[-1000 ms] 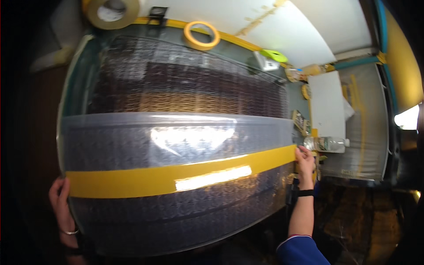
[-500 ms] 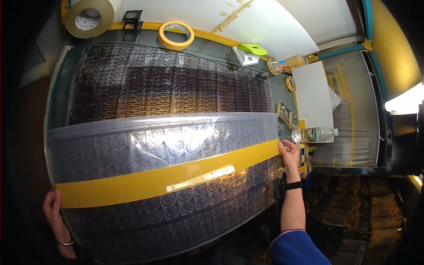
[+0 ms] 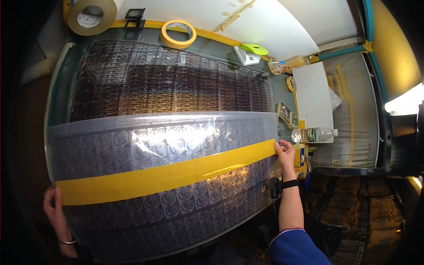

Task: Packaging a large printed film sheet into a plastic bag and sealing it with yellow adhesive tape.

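A wide strip of yellow tape (image 3: 168,176) stretches across the table between my two hands, rising toward the right. My left hand (image 3: 54,206) pinches its left end at the table's edge. The right end is pinched between the thumb and fingers of my right hand (image 3: 285,154). Beneath the strip lies a glossy translucent film (image 3: 84,145), with rows of dark rose-like patterned squares (image 3: 176,212) showing. Whether the strip touches the film along its length I cannot tell. Farther back, a dark sheet with a dense repeating pattern (image 3: 176,84) lies flat.
Along the back edge are a large tan tape roll (image 3: 110,17), a black folding magnifier (image 3: 134,15), a yellow tape roll (image 3: 179,44) and a white-and-green device (image 3: 246,56). A water bottle (image 3: 314,134) lies on the right, near a white board (image 3: 311,97). A lit lamp (image 3: 404,101) hangs far right.
My right hand has shifted slightly left with its end of the strip. The bright glare on the tape has faded. My left hand keeps its grip almost in place.
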Demonstrator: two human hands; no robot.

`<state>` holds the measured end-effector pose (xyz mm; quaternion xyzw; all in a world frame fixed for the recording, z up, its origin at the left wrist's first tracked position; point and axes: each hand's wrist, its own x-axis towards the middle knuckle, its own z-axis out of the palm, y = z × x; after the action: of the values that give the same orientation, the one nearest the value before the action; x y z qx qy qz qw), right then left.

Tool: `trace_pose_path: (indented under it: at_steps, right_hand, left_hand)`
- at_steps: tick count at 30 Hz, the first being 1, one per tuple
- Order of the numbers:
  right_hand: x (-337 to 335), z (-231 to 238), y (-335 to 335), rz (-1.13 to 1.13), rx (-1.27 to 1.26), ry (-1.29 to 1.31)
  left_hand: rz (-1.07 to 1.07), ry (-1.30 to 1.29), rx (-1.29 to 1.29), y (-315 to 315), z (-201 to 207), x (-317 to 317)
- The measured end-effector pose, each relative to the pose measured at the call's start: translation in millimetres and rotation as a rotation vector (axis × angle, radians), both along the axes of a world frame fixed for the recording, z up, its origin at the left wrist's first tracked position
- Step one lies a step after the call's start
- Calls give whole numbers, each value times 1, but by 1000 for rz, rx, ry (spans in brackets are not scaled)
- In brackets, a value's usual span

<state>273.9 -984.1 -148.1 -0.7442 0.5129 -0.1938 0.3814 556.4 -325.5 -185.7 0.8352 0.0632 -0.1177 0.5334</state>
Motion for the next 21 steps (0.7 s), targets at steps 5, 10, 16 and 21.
trace_pose_path:
  at_steps: [5, 10, 16, 21]
  right_hand:
    - [-1, -5, -3, 108, -304, 237]
    - [4, -5, -1, 225, -556, 535]
    - [-18, -14, -31, 158, -479, 625]
    - [-22, -38, -54, 160, -466, 571]
  left_hand:
    - [-76, -273, 333, -1, -6, -9]
    - [-185, -372, 599, -30, 23, -16]
    - [-232, -318, 653, -42, 28, -15]
    - [84, -65, 499, -1, 31, -2]
